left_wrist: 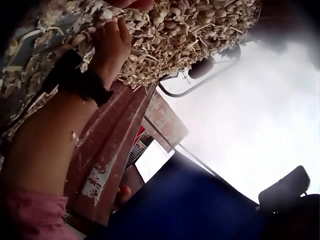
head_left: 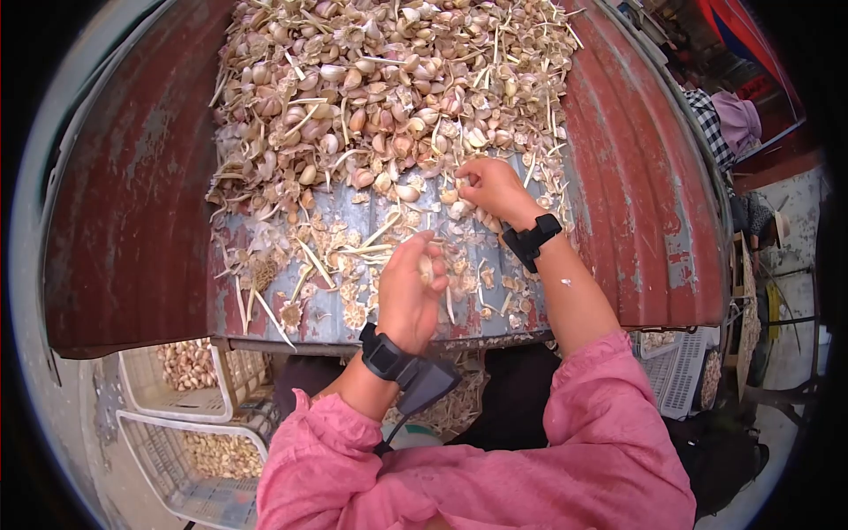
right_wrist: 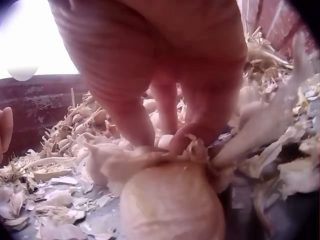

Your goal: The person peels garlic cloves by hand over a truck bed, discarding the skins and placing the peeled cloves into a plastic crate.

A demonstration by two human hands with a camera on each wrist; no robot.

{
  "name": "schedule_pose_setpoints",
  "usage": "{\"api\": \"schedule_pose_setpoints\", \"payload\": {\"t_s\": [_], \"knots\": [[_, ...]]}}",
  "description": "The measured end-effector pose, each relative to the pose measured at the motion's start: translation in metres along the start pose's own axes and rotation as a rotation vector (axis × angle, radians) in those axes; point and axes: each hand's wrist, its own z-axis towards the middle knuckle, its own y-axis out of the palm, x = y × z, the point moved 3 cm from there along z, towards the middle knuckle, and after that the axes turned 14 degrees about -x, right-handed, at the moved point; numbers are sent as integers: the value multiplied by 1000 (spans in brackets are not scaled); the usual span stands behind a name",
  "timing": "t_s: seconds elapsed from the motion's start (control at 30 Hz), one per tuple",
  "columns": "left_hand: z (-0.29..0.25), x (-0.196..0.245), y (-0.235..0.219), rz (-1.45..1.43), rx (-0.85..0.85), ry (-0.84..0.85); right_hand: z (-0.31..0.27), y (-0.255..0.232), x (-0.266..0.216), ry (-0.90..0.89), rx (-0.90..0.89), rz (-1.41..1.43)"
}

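Note:
A large heap of loose garlic cloves (head_left: 380, 97), mixed with dry skins and stalks, covers the far part of the metal sheet (head_left: 353, 208). At its near edge my right hand (head_left: 499, 190) reaches down, thumb and finger pinching a small garlic clove (right_wrist: 165, 141). Close to the right wrist camera sits a bigger clove (right_wrist: 172, 205), with papery skin (right_wrist: 125, 165) behind it. My left hand (head_left: 411, 291) is held over the nearer scraps, fingers curled round a pale piece like a garlic clove (head_left: 427, 268). The left wrist view shows the right hand (left_wrist: 111, 46) over the garlic.
Red corrugated sides (head_left: 141, 185) flank the heap. Stalks and root discs (head_left: 356, 314) lie scattered near the front edge. Below left stand two plastic crates, one (head_left: 225, 389) above the other (head_left: 159, 459), both holding cloves. Another crate (head_left: 685, 375) is at lower right.

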Motion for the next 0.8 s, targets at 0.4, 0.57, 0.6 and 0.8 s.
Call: {"api": "schedule_pose_setpoints", "payload": {"t_s": [0.4, 0.57, 0.6, 0.8], "knots": [[-7, 16, 19, 766, -158, 208, -100, 2, -81, -480, 47, 288], [-11, 25, 27, 1283, -454, 236, -119, -9, -67, -407, -189, 397], [-12, 25, 30, 1353, -578, 295, -121, -11, -63, -399, -186, 401], [-15, 19, 40, 1037, -584, 9, -117, -10, -38, -342, -377, 946]]}}
